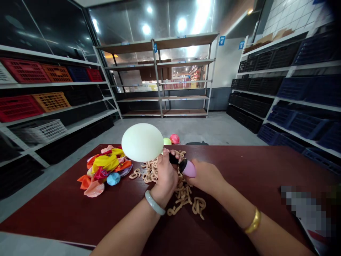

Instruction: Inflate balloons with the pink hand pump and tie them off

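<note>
Dark table, pale balloon above, neck probably behind left hand

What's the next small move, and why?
Probably draw the lilac-and-black tool back with the right hand, pinching the pale balloon at its neck: the balloon looks well filled, the left hand holds its neck end beside the tool's black part, and the right grips the lilac part.
</note>
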